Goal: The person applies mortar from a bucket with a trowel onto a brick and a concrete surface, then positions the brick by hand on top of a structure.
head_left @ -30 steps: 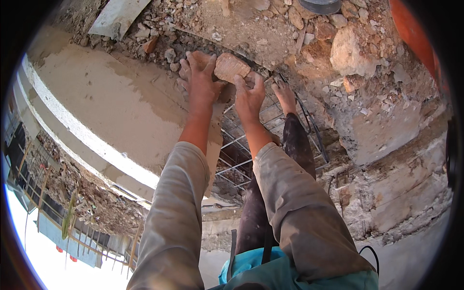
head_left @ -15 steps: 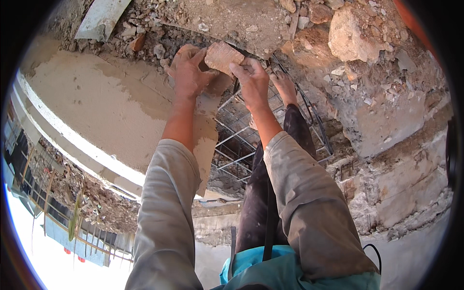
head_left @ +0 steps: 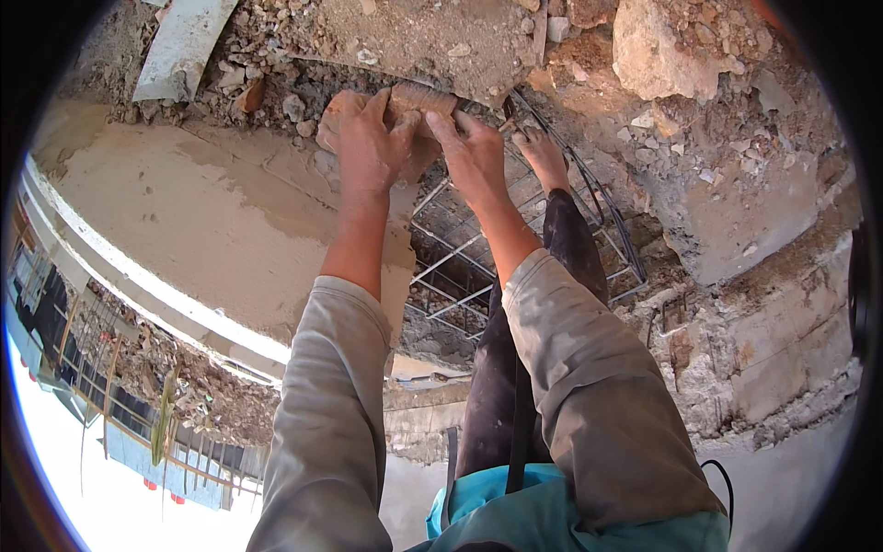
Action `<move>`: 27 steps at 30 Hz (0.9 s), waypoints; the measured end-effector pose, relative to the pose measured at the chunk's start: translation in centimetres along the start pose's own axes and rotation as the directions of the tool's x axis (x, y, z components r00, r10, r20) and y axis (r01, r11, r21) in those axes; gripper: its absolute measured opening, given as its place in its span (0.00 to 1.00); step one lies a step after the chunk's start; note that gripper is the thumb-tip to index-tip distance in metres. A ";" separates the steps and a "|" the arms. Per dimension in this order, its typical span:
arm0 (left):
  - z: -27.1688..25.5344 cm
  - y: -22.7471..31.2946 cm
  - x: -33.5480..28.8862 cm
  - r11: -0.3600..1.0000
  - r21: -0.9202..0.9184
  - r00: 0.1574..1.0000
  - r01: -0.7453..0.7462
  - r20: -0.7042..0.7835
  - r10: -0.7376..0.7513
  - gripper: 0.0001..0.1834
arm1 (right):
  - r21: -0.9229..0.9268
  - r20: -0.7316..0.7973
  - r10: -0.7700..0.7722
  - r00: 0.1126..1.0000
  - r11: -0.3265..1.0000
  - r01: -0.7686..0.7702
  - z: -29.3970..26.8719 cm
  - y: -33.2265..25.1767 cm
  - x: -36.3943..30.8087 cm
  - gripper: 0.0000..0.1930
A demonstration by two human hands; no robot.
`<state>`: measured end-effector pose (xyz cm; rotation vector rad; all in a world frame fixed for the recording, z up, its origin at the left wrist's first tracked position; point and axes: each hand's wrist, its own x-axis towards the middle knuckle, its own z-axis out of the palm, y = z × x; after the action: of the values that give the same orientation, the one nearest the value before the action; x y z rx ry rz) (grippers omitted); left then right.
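Observation:
Between my two hands is a rough reddish-brown brick (head_left: 419, 97), lying lengthwise across the top of the wall end. My left hand (head_left: 371, 143) has its fingers bent over the brick's left end. At the right end my right hand (head_left: 471, 155) grips it, thumb on the near side and fingers partly hidden. Another brownish brick (head_left: 329, 129) sits just left of my left hand, partly covered by it. Below the held brick, a block face between my wrists is in shadow.
A mortar-smeared wall top (head_left: 212, 202) stretches left. Below my right arm is a steel rebar cage (head_left: 455, 267) in a pit, with my bare foot (head_left: 543, 158) beside it. Rubble and a large rock (head_left: 658, 55) lie at the far right; a pale board (head_left: 184, 51) lies far left.
The brick has gone from tilted up in my right hand to lying flatter and lower. My left hand has moved right, onto the brick's left end.

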<state>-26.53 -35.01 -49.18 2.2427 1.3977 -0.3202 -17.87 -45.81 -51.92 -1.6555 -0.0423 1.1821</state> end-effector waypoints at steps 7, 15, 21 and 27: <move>0.6 -1.0 1.6 0.994 -0.019 0.993 -0.107 -0.055 0.106 0.22 | -0.130 -0.015 0.010 1.000 0.991 -0.012 0.1 -0.4 1.1 0.17; 0.5 -0.3 2.1 0.988 -0.086 0.991 -0.131 0.003 0.131 0.16 | -0.137 -0.042 0.035 0.999 0.990 -0.040 0.3 -0.1 0.4 0.19; 0.6 0.0 0.4 0.999 -0.033 1.000 0.026 0.006 -0.026 0.22 | 0.036 0.017 0.107 0.994 0.994 -0.108 -0.4 1.5 -0.7 0.22; 1.3 -0.5 1.7 0.995 -0.101 0.999 -0.025 -0.032 0.021 0.28 | 0.306 -0.213 0.240 0.947 0.937 -0.169 -1.1 7.3 1.1 0.28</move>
<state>-26.11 -34.17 -51.14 2.1881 1.3715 -0.2026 -20.18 -49.26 -58.12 -1.5625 0.4509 1.0687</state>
